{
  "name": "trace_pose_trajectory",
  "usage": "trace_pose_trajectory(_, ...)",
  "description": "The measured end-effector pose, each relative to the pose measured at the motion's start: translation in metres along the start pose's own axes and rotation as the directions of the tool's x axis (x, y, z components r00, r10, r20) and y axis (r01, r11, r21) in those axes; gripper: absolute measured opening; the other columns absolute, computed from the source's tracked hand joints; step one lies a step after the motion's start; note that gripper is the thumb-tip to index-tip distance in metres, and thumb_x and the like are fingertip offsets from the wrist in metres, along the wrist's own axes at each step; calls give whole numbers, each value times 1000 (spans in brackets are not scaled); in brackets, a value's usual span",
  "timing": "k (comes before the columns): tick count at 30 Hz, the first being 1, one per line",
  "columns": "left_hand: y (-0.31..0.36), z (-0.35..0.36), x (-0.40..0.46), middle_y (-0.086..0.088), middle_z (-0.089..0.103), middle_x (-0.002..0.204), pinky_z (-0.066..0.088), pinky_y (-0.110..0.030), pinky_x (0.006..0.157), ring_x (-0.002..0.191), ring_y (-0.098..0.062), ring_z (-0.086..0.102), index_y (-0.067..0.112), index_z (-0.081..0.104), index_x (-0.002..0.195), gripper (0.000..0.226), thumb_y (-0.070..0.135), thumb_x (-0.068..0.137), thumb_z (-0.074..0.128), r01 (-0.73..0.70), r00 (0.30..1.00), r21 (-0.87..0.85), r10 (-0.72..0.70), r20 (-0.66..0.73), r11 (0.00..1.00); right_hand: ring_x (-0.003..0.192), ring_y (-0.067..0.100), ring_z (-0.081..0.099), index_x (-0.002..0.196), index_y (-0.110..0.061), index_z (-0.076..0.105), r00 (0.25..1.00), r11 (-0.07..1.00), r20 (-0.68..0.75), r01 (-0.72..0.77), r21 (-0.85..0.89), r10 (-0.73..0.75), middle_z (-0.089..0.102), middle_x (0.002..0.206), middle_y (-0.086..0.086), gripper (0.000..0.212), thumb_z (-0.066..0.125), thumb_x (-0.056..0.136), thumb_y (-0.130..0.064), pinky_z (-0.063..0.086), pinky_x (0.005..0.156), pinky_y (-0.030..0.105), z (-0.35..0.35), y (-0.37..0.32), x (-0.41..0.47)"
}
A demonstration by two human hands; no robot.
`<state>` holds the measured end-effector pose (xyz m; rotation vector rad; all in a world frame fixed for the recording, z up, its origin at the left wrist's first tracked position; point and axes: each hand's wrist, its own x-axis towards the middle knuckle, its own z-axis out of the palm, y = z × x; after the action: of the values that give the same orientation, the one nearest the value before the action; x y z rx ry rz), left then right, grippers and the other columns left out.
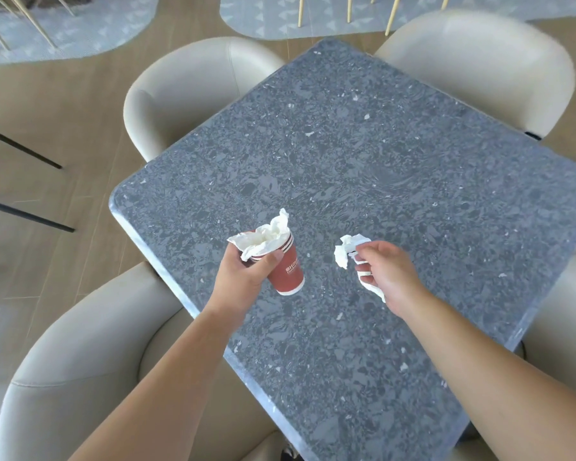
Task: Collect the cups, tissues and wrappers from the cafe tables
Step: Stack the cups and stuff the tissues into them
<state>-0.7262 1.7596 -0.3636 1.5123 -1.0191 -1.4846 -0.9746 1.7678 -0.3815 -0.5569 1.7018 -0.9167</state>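
My left hand (243,274) grips the red cup (285,266) stuffed with tissue (266,236) above the grey table (363,168), while at its three o'clock my right hand (384,271) pinches a crumpled tissue (346,249).

Both bare forearms reach forward from the bottom edge and draw in toward each other. The left hand (246,272) is curled around a red paper cup (287,272), thumb across the near side just under the rim, the other fingers wrapped behind. The right hand (384,271) is turned knuckles-up, its fingers bent inward, pinching a crumpled white tissue (345,252) that sticks out past the fingertips.
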Motion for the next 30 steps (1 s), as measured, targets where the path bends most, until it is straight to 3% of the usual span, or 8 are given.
trace_pose_trajectory(3,3,14,6,3,73,119,55,-22,82,105,-8,70,16,58,130,62,32,75,83,4,1000,1,-4,5,1000,75,13,63,90,-24,62,993,976,-97,52,-212,-73,66,91,-4,9,58,82,-24,51,64,32,-9,6,24)
trace_pose_trajectory(7,5,24,14,0,71,124,54,-28,89,111,-14,69,15,56,133,56,21,84,81,32,999,9,-32,-24,999,85,10,54,104,-28,57,975,891,-4,203,-405,-223,51,100,-9,23,65,83,-31,36,63,18,-12,10,50)
trace_pose_trajectory(10,8,27,17,-1,71,124,54,-23,84,107,-10,70,15,57,132,56,22,81,81,45,998,19,-44,-48,999,98,17,48,110,-27,58,971,790,59,222,-571,-231,42,111,-1,43,68,77,-52,40,78,27,-7,15,64)
trace_pose_trajectory(12,8,28,21,-1,72,123,53,-26,86,106,-10,70,16,58,131,63,27,76,88,55,997,28,-53,-58,998,102,22,45,110,-28,58,977,694,81,198,-692,-197,38,112,2,48,65,75,-60,41,76,32,-5,18,69)
trace_pose_trajectory(18,7,32,27,6,73,119,54,-17,78,105,-7,70,20,58,131,66,35,71,81,70,995,56,-66,-69,996,95,19,39,109,-22,56,965,491,186,256,-833,-187,31,108,-1,23,54,86,-18,35,59,26,-5,32,73)
trace_pose_trajectory(24,5,45,27,3,72,121,53,-26,86,109,-12,69,19,57,133,72,38,69,83,86,995,81,-82,-47,993,69,13,51,83,-26,53,964,608,235,263,-749,-127,51,106,6,26,48,82,-1,33,47,21,-16,26,76)
trace_pose_trajectory(27,7,50,21,4,73,119,55,-21,80,109,-12,70,20,57,133,72,37,68,84,74,997,100,-72,-19,992,61,6,52,83,-24,59,961,694,167,274,-666,-219,59,96,1,20,51,82,-5,31,41,14,-21,12,69)
trace_pose_trajectory(30,11,54,13,5,73,119,55,-32,90,111,-14,69,23,58,129,67,34,69,85,58,998,136,-61,19,989,55,8,54,77,-22,59,953,820,93,297,-490,-290,65,77,-2,10,57,82,-14,34,40,15,-20,-18,52)
